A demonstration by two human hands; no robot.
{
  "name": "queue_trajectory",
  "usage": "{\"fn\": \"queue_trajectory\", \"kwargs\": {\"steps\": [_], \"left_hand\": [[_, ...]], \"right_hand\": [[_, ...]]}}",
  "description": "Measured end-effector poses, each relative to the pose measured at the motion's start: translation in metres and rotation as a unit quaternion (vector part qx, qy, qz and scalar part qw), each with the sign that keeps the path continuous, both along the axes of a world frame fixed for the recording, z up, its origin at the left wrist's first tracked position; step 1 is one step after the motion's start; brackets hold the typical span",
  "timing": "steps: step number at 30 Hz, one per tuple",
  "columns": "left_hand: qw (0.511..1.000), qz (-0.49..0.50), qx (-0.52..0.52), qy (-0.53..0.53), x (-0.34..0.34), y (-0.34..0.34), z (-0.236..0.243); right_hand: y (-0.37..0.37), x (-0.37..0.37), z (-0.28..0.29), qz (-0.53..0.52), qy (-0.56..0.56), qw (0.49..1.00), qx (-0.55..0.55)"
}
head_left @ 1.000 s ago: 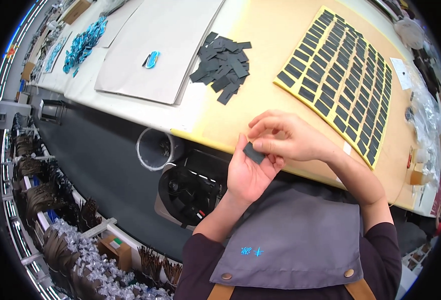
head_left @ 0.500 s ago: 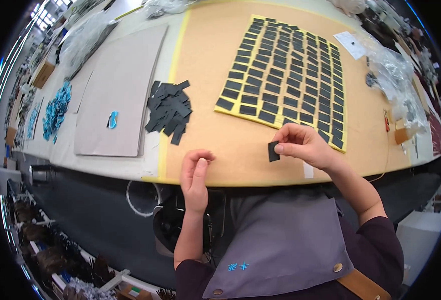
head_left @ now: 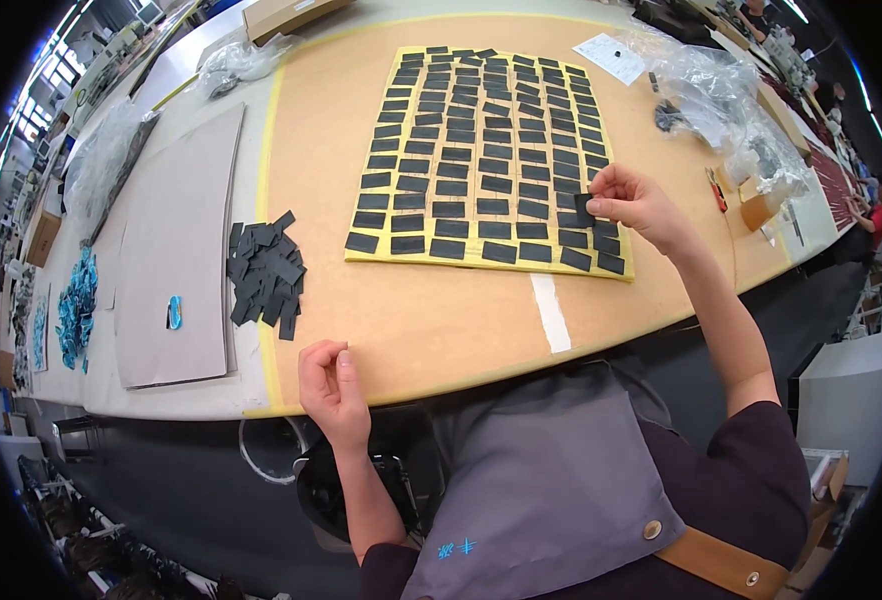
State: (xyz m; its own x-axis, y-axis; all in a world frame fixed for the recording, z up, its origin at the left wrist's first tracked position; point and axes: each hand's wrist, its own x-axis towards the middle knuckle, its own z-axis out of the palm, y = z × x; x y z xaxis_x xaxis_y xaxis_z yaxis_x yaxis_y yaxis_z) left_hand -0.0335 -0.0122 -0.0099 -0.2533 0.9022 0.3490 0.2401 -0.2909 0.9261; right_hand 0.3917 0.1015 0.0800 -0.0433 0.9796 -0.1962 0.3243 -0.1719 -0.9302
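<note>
One black tab (head_left: 582,212), pinched by the right hand (head_left: 639,210) over the yellow board (head_left: 385,252), should clear neighbouring tabs (head_left: 606,244); left hand (head_left: 332,390) loosely half-open.

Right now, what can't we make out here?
All in the head view:
1. Small flat black rectangular piece: right end, covered by the right hand; any contact beneath, hidden by the piece itself.
2. Left hand: inside of the grip, hidden by its own fingers and thumb.
3. Loose heap of black rectangular pieces: lower ones, buried under upper ones.
4. Red-shirted person, right side: too small, blurred.
</note>
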Motion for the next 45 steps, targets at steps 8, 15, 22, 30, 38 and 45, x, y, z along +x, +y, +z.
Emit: {"fn": "queue_trajectory", "kwargs": {"steps": [8,15,22,30,38,45], "left_hand": [[1.000,0.021,0.002,0.016,-0.001,-0.003,-0.002],[0.999,0.025,0.008,0.023,-0.003,-0.001,-0.001],[0.936,-0.032,0.015,0.350,0.003,0.037,0.028],[0.878,-0.034,0.027,0.477,-0.010,0.096,0.022],[0.882,-0.044,0.027,0.468,-0.006,0.107,0.022],[0.907,-0.029,0.035,0.418,-0.015,0.102,0.016]], "right_hand": [[0.025,-0.065,-0.012,0.129,0.032,0.991,-0.026],[0.051,-0.114,-0.006,0.209,-0.016,0.978,-0.003],[0.065,-0.170,-0.004,0.279,-0.044,0.959,0.008],[0.080,-0.190,-0.003,0.251,-0.014,0.968,0.024],[0.088,-0.191,-0.014,0.257,-0.010,0.966,0.030],[0.084,-0.238,-0.015,0.334,-0.152,0.924,0.104]]}}
